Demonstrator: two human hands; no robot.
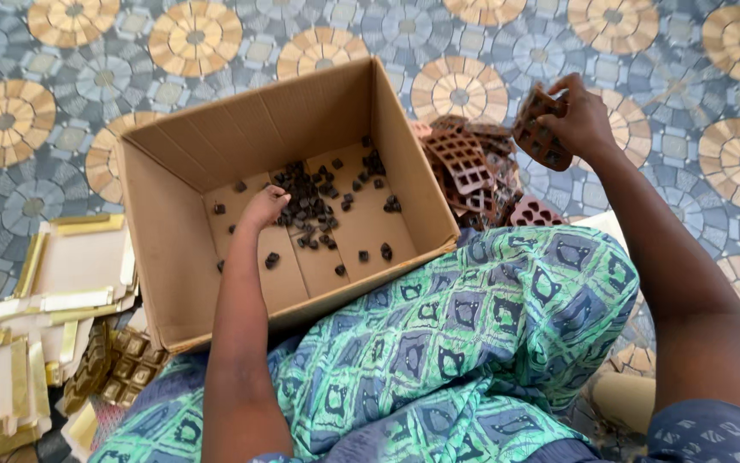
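The person sat on a patterned floor (679, 129) of round blue and tan tiles, a green printed cloth (464, 343) spread over the lap. An open cardboard box (173, 257) rested against the knee, and small dark chocolate pieces (306, 206) lay scattered over its bottom, most of them heaped near the middle. The left hand (264, 207) reached down into the box, its fingers curled together at the edge of that heap; whether a piece was pinched between them could not be told. The right hand (580, 116) was raised beyond the box's right wall, clamped on a brown gridded mould (537, 133) that it held tilted. Just under it, a pile of similar brown moulds (473, 167) lay on the floor, touching the box's right side. To the left of the box lay flat gold-edged cartons (70, 266) and a few gold compartment trays (130, 364), stacked loosely beside one another.
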